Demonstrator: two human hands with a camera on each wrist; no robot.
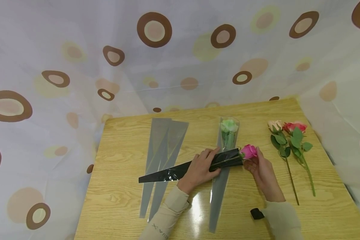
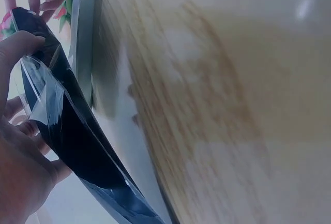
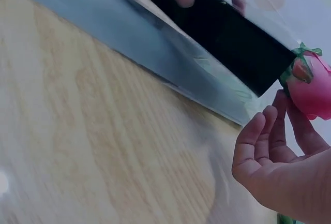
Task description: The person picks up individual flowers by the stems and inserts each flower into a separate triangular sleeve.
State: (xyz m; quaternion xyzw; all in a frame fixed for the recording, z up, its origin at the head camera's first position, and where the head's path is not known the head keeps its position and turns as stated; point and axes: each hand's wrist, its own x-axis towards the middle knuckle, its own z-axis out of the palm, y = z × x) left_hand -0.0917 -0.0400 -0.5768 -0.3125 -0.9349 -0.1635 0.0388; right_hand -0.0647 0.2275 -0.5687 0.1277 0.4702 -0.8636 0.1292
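My left hand (image 1: 200, 169) grips a long black tapered flower sleeve (image 1: 180, 170) with a clear front, its fingers and thumb around the wide end. A pink rose (image 1: 248, 152) has its stem inside the sleeve, and its bloom sticks out past the opening. At that bloom, my right hand (image 1: 262, 170) pinches the rose near its green base, as the right wrist view shows at the fingertips (image 3: 279, 97). Beneath the black sleeve lies a grey clear-fronted sleeve (image 1: 218, 200) holding a pale green rose (image 1: 229, 126).
Two overlapping grey sleeves (image 1: 162, 160) lie on the wooden table (image 1: 117, 150) at the left. A cream rose (image 1: 275, 126) and a red-pink rose (image 1: 294, 127) with leafy stems lie at the right. A patterned curtain (image 1: 180, 66) stands behind the table.
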